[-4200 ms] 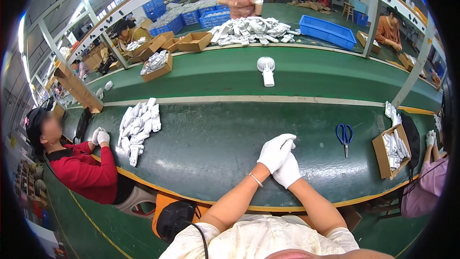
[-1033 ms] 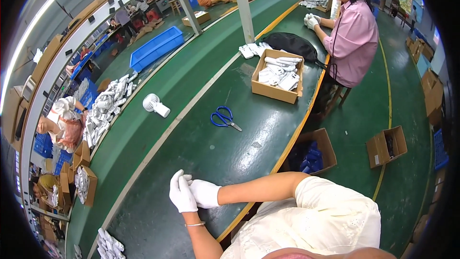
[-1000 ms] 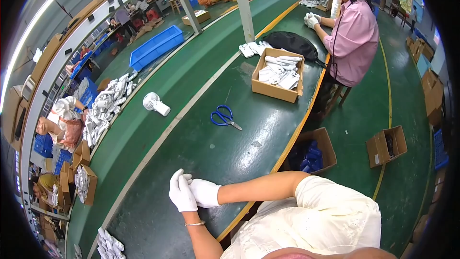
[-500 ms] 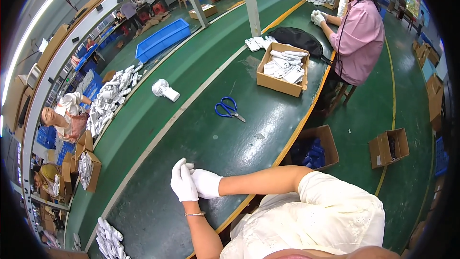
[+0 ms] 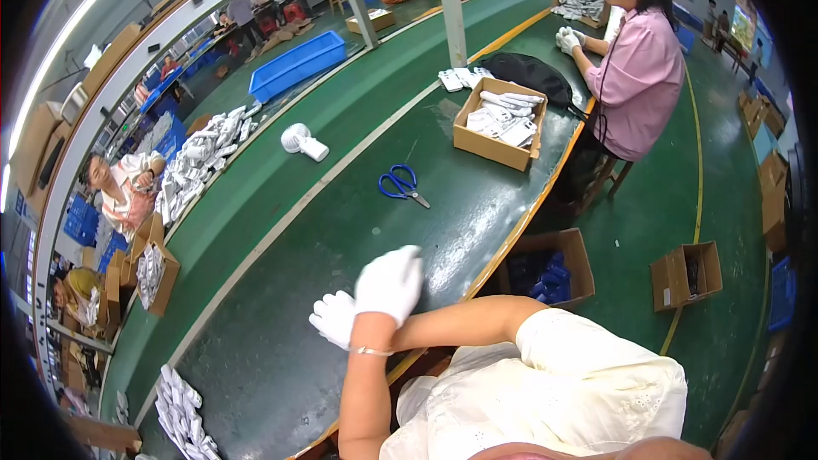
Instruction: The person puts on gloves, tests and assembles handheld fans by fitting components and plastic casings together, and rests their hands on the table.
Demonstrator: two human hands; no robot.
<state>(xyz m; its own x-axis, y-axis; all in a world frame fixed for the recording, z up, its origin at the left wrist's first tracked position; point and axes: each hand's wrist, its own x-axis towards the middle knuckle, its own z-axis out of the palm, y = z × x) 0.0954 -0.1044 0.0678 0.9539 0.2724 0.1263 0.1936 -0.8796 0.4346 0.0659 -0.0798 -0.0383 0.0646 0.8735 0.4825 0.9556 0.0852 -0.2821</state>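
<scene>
Both my hands wear white gloves and are over the near part of the dark green table (image 5: pixel 281 324). My left hand (image 5: pixel 388 283), with a bracelet at its wrist, crosses above my right wrist; its fingers look extended and nothing shows in them. From beneath it, my right hand (image 5: pixel 333 319) sticks out to the left, fingers apart and holding nothing visible. Farther up the table lie blue-handled scissors (image 5: pixel 403 186), the nearest tool to my hands. A white handheld fan (image 5: pixel 304 142) lies on the green belt beyond.
A cardboard box (image 5: pixel 487 150) of white parts stands at the far right, near a black bag (image 5: pixel 530 75) and a co-worker in pink (image 5: pixel 641 77). White pieces (image 5: pixel 181 413) pile up at lower left. Below the table edge is a carton (image 5: pixel 582 268) with blue items. A blue crate (image 5: pixel 296 66) sits beyond the belt.
My hands were together, side by side. My left hand has moved right and up, across my right wrist, and my right hand now shows on the left. The view has shifted slightly.
</scene>
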